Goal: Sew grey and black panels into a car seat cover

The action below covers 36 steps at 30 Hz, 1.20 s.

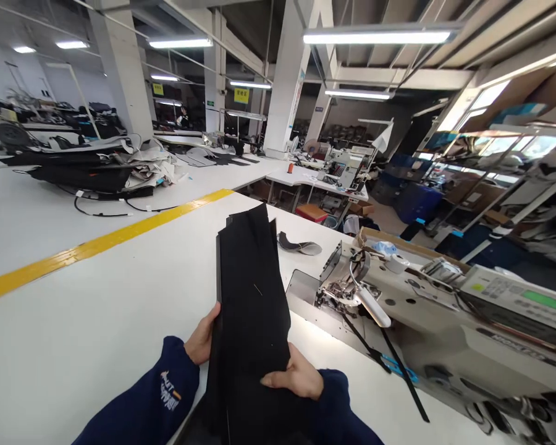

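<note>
A stack of long black fabric pieces (252,296) is held up over the white table, its far end pointing away from me. My left hand (204,335) grips the stack's left edge, with the fingers partly hidden behind it. On the right edge, my right hand (296,374) holds the stack with its thumb on top. Layered edges show along the left side and at the far end. The lower end of the stack runs down out of the picture.
A sewing machine (445,315) fills the right side, with blue-handled scissors (401,368) and black strips near it. A curved grey piece (300,245) lies beyond the stack. Yellow tape (106,245) crosses the white table (97,309). A pile of dark fabric (88,173) lies at the far left.
</note>
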Tool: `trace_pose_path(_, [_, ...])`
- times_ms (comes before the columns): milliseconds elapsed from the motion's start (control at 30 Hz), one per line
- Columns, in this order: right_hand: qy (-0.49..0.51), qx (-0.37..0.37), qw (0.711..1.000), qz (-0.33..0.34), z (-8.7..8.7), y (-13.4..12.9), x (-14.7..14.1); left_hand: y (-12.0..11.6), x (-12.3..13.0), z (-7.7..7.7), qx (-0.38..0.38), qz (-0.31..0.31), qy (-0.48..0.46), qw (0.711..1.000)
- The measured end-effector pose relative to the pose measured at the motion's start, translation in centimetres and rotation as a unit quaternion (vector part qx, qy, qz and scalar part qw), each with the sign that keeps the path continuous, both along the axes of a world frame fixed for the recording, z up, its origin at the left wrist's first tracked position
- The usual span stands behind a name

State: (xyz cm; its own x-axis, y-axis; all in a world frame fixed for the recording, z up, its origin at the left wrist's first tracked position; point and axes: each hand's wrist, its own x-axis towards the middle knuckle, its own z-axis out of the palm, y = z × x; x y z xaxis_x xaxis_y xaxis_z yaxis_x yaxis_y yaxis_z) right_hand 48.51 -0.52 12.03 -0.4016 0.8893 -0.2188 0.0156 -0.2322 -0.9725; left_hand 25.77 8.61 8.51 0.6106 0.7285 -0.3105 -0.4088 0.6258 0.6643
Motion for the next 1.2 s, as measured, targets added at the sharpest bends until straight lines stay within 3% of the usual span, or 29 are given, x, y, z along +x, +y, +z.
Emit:
trace_pose_path(67, [0.015, -0.001, 1.0, -0.022, 0.5, 0.6, 0.2, 0.7, 0.5, 1.1, 0.033, 0.028, 0.024, 0.999])
trace_pose_path(167, [0.02, 0.024, 0.997, -0.077, 0.4, 2.5, 0.6, 2.7, 1.2, 3.9, 0.126, 0.087, 0.064, 0.986])
trace_pose_path(333, [0.031, 0.123, 0.984, -0.123, 1.4, 7.3, 3.0, 7.0, 2.4, 8.2, 0.295, 0.174, 0.097, 0.934])
trace_pose_path(400, [0.073, 0.167, 0.974, -0.132, 2.3, 9.0, 4.1, 8.3, 2.9, 8.7, 0.331, 0.185, 0.107, 0.919])
trace_pose_path(500, [0.107, 0.21, 0.961, -0.145, 2.9, 10.5, 4.8, 9.5, 3.5, 8.1, 0.361, 0.174, 0.107, 0.91])
trace_pose_path(633, [0.093, 0.222, 0.955, -0.172, 1.9, 11.1, 3.8, 9.6, 4.3, 6.8, 0.37, 0.2, 0.115, 0.9])
trace_pose_path(733, [0.083, 0.241, 0.943, -0.214, 1.2, 10.9, 3.0, 9.2, 4.7, 6.7, 0.391, 0.209, 0.136, 0.886])
trace_pose_path(833, [0.068, 0.257, 0.932, -0.247, 1.0, 10.8, 2.9, 8.6, 4.9, 7.7, 0.445, 0.222, 0.176, 0.849])
trace_pose_path(933, [0.073, 0.268, 0.931, -0.236, 1.1, 10.9, 3.2, 8.1, 5.3, 9.6, 0.489, 0.243, 0.179, 0.819])
trace_pose_path(1067, [0.06, 0.298, 0.925, -0.231, 1.3, 10.8, 3.7, 7.4, 5.8, 11.8, 0.5, 0.256, 0.143, 0.815])
trace_pose_path(1200, [0.068, 0.305, 0.919, -0.24, 2.2, 10.5, 3.6, 7.1, 6.0, 12.7, 0.511, 0.261, 0.147, 0.806])
